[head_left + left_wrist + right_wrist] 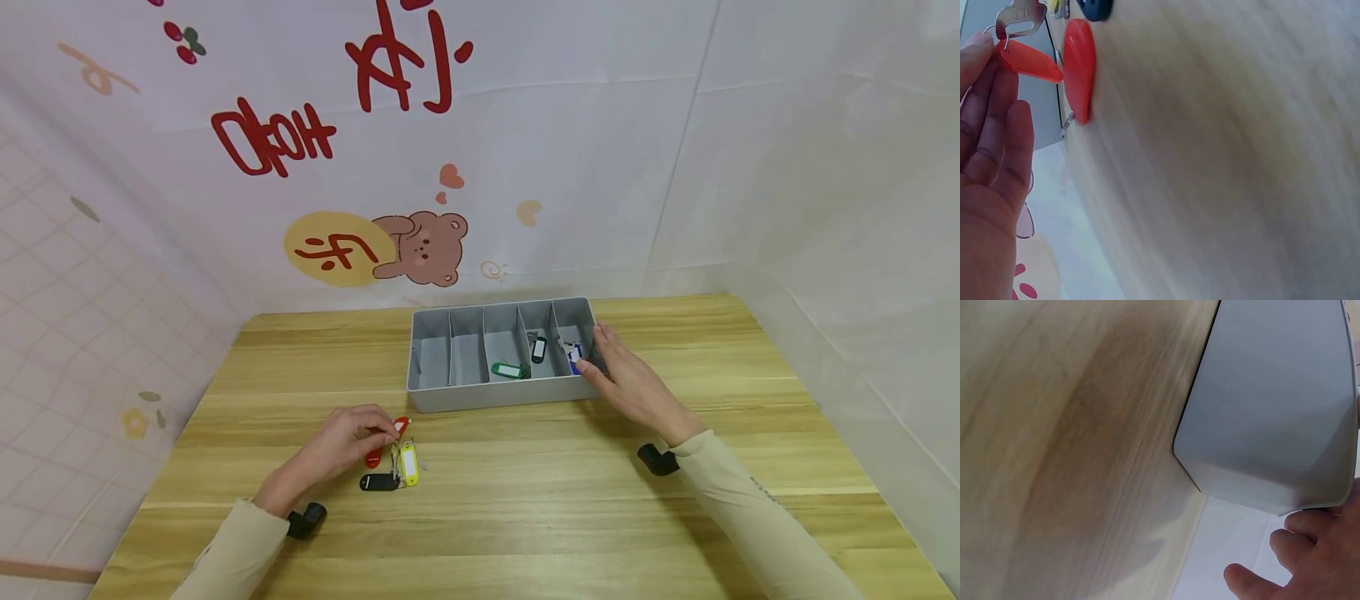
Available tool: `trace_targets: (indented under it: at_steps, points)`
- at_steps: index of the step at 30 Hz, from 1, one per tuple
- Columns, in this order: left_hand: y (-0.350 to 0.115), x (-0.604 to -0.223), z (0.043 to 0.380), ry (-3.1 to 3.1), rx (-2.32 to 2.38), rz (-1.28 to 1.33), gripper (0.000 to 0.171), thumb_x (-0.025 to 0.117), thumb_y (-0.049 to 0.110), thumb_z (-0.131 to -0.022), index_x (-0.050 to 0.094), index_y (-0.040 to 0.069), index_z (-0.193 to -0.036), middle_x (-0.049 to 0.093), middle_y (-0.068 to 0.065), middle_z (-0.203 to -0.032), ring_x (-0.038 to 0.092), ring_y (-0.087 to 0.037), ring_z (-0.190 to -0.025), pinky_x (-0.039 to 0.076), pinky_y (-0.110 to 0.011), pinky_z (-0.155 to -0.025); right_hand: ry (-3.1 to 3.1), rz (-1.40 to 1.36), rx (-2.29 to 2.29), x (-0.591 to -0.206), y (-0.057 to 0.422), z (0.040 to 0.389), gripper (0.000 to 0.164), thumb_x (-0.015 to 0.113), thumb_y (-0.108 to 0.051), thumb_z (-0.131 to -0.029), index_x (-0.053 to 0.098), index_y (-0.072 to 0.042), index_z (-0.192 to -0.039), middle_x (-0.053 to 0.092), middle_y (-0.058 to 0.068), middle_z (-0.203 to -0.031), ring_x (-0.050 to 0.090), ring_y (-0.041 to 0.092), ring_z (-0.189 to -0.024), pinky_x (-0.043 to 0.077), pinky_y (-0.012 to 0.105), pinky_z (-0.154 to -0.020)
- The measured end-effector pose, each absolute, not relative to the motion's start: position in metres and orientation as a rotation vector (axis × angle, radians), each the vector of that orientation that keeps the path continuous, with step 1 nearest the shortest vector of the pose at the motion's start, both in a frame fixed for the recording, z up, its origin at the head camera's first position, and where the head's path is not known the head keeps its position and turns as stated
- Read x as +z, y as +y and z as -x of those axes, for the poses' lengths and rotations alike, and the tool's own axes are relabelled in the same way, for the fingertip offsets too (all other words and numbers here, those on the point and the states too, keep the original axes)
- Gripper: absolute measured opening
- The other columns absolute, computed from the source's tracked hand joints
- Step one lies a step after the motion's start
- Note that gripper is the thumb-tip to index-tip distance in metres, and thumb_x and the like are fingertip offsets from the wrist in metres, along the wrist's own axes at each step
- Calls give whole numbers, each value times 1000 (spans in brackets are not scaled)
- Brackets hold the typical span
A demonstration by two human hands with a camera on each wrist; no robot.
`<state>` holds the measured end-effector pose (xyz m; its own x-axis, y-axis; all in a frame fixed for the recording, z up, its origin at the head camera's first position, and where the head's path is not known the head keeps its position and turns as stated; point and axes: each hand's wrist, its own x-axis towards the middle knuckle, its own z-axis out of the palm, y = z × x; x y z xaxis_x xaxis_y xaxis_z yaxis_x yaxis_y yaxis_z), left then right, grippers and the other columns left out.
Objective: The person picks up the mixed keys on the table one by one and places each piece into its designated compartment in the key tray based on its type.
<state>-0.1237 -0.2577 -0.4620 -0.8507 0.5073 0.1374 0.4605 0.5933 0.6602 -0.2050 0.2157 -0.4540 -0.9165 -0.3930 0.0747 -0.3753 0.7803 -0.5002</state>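
A wood-grained table (525, 517) carried a smooth grey box (495, 397), rectangular and split by thin walls into five compartments, at the centre of the frame. Lower down and left of centre, the left hand (351, 435) pinched a glossy, elongated red tag (1032, 60) with a flat metal key (1034, 9) attached. Near that hand's fingertips lay a second red tag (373, 458), an oblong black tag (379, 482) and a rounded yellow tag (409, 465). The right hand (633, 387), fingers nearly straight, touched the box's right end, well apart from the pinched tag.
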Motion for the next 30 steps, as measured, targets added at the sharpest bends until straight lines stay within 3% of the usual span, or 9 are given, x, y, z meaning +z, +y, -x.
trace_targets:
  at_steps: [13, 30]
  points:
    - [-249, -451, 120, 2773, 1162, -814, 14, 78, 1, -91, 80, 12, -98, 73, 10, -102, 67, -7, -95, 57, -31, -86, 2927, 640, -802, -455, 217, 204, 88, 45, -56, -108, 13, 5, -163, 9, 21, -171, 11, 40, -157, 18, 59, -122]
    - [-226, -427, 117, 2895, 1304, -953, 19, 81, -2, -86, 80, 12, -99, 74, 10, -100, 70, -8, -93, 59, -33, -84, 2897, 640, -807, -455, 217, 206, 88, 44, -55, -108, 10, 4, -163, 6, 22, -171, 9, 38, -157, 18, 59, -122]
